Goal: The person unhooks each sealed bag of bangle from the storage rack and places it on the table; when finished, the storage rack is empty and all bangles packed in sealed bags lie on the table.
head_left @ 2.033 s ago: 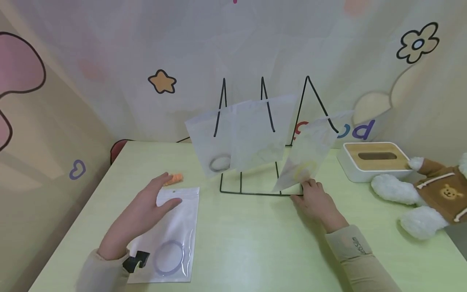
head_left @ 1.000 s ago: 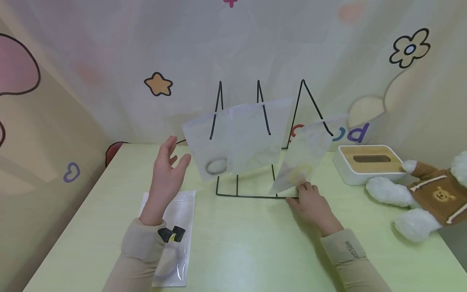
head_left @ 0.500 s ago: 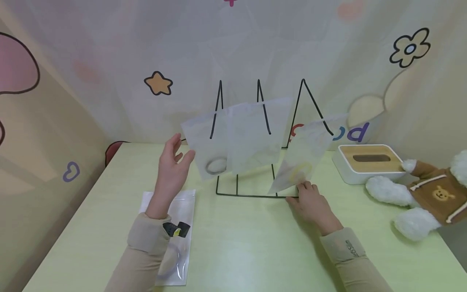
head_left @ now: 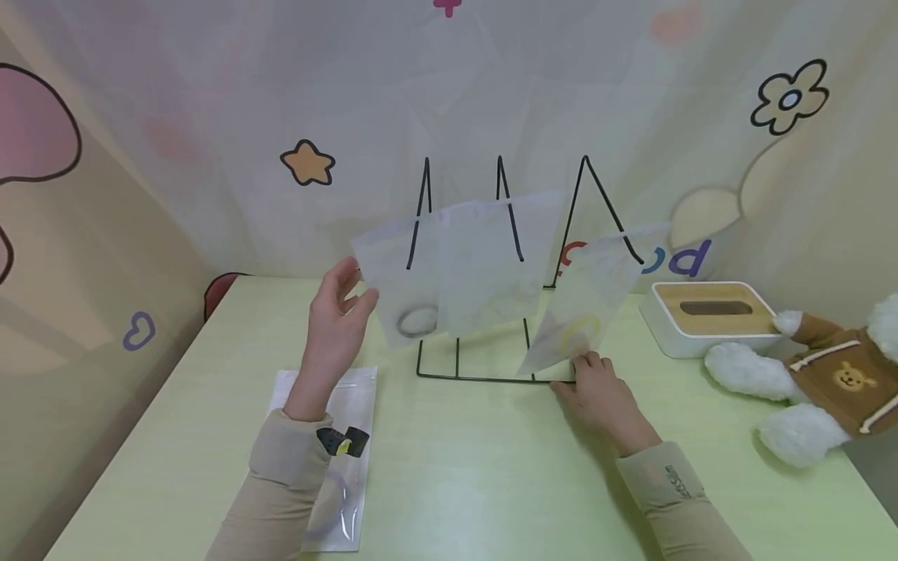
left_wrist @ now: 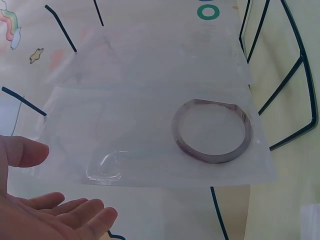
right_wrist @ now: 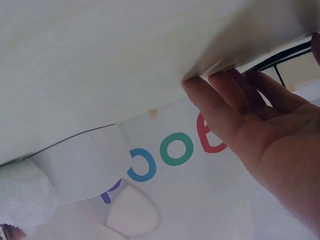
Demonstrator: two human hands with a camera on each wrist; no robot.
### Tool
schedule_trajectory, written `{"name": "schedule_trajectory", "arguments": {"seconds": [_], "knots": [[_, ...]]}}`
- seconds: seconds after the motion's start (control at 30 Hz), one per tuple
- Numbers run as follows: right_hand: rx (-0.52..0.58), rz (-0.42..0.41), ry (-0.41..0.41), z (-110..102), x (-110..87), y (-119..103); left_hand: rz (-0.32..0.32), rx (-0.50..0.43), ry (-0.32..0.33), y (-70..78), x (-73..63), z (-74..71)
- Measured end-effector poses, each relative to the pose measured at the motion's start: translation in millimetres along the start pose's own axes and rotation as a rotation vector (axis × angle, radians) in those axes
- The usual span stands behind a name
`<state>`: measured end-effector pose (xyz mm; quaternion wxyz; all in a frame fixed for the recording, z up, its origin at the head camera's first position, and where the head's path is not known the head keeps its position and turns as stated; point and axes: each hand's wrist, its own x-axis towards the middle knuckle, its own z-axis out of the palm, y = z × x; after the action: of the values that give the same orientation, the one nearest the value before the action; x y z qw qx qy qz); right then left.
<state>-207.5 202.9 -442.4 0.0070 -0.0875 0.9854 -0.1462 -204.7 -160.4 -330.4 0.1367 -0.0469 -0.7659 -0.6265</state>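
Note:
A black wire display rack (head_left: pixel 484 379) stands on the table with three translucent zip bags hanging from its arms. My left hand (head_left: pixel 335 323) is at the side edge of the left bag (head_left: pixel 403 288), which has a grey ring in it. In the left wrist view, the thumb (left_wrist: pixel 27 151) and the spread fingers lie either side of that bag's edge, without a visible pinch. The middle bag (head_left: pixel 491 265) overlaps the left one. With thumb and fingers, my right hand (head_left: pixel 605 399) holds the rack's front right base corner, below the right bag (head_left: pixel 592 280) with its yellow ring.
Another zip bag (head_left: pixel 359 467) with a ring lies flat on the table, partly under the left forearm. A white tissue box (head_left: pixel 712 323) with a wooden lid stands at the right, beside a plush toy (head_left: pixel 835 378). A patterned curtain (head_left: pixel 231 140) hangs behind.
My left hand has risen from over the flat bag and moved right to the left hanging bag's edge. It now hides the small orange item. My right hand stays on the rack.

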Motion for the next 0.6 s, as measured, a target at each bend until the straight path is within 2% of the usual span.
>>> {"name": "schedule_trajectory", "arguments": {"seconds": [0.3,0.6], "knots": [[0.007,0.000,-0.003,-1.0,-0.7,-0.7,0.067,-0.023,-0.006,-0.2,0.7,2.9],[0.020,0.005,-0.007,-1.3,-0.6,-0.7,0.081,-0.013,-0.015,-0.8,1.4,4.2]]}}
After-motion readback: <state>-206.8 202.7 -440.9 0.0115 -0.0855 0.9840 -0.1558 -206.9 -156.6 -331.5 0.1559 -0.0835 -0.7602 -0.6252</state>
